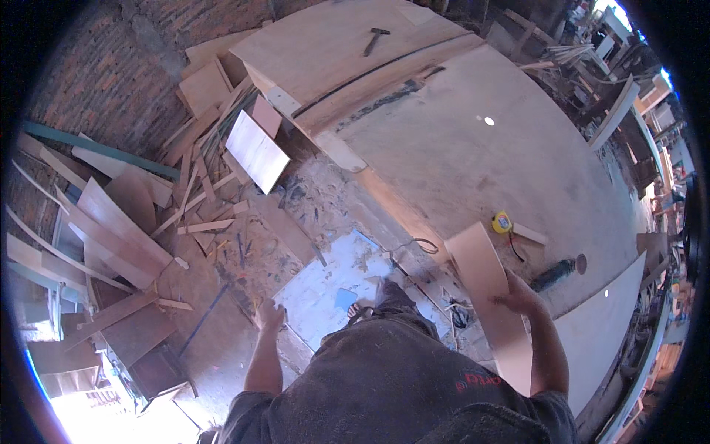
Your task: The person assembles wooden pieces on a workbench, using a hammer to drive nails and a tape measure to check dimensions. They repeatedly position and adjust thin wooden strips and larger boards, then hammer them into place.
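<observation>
A long, narrow plywood board (484,285) stands tilted against the workbench edge, on my right side. My right hand (519,296) grips its right edge, with fingers lying across its face. Over the floor to my left hangs my left hand (271,314), its fingers curled in and nothing visible in them. On the bench near the board lie a yellow tape measure (502,222), a short wooden offcut (529,234) and a dark green cylindrical power tool (556,274).
The large workbench (458,140) fills the right side, with a hammer (375,41) at its far end. A pale panel (603,318) lies at right. Wood scraps (211,196) and leaning boards (122,229) crowd the left. Near my feet is a whitish sheet (325,285); a cable loop (425,246) hangs nearby.
</observation>
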The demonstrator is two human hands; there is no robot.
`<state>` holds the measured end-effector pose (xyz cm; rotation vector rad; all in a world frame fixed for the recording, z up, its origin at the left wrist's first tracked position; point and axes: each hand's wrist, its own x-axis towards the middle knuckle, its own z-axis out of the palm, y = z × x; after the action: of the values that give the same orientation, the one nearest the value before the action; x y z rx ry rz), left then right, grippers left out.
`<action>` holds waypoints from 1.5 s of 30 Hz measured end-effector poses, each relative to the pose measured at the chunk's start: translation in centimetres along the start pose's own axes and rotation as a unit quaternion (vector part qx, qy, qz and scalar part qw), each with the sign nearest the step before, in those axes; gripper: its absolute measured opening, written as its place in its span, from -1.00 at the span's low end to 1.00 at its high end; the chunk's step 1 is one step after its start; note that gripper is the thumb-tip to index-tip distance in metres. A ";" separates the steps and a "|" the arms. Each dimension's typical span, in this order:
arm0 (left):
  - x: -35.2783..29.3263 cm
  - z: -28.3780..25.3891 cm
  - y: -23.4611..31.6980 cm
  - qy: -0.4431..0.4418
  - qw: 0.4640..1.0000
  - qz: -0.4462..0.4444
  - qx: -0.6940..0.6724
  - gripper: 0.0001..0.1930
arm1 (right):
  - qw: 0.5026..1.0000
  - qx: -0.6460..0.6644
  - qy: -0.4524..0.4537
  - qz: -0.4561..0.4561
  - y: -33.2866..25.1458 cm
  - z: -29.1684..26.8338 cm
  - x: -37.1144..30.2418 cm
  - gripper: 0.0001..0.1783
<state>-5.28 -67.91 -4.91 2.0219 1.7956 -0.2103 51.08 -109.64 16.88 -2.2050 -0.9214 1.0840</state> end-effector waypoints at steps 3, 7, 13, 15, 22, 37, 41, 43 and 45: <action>2.8 -0.9 4.1 -0.005 0.999 0.029 -0.035 -0.60 | 0.997 0.066 0.000 -0.043 -3.1 0.0 8.4 -0.06; 4.9 -1.0 6.4 -0.042 0.998 0.007 -0.039 -0.55 | 0.984 0.176 -0.018 -0.024 -6.0 -1.5 19.3 -0.14; 8.2 -4.5 6.8 -0.110 0.986 -0.125 -0.028 -0.56 | 0.969 0.244 -0.021 0.027 -4.2 -5.9 36.2 -0.24; 10.4 -6.2 7.6 -0.119 0.985 -0.123 -0.022 -0.54 | 0.985 0.172 0.016 0.010 -1.4 -7.3 40.7 -0.25; 24.7 -11.3 14.0 -0.046 0.998 -0.021 -0.031 -0.52 | 0.987 0.080 0.099 0.102 -1.3 -10.4 47.2 -0.21; 62.7 -22.4 39.5 -0.149 0.928 0.035 -0.339 -0.06 | 0.724 0.389 0.370 0.433 -26.1 25.6 43.9 -0.27; 66.6 -21.7 41.6 -0.271 0.892 0.081 -0.352 -0.32 | 0.605 0.629 0.368 0.322 -30.8 26.0 46.9 -0.23; 65.9 -21.2 42.5 -0.269 0.894 0.047 -0.355 -0.39 | 0.544 0.680 0.403 0.282 -30.2 26.4 48.3 -0.26; 65.6 -21.4 42.9 -0.282 0.873 0.041 -0.396 -0.43 | 0.523 0.697 0.423 0.250 -29.1 26.5 48.5 -0.30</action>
<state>42.97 -2.60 -1.85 1.2598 1.1434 -0.0155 41.00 -50.55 -0.75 -1.0961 0.9020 0.3635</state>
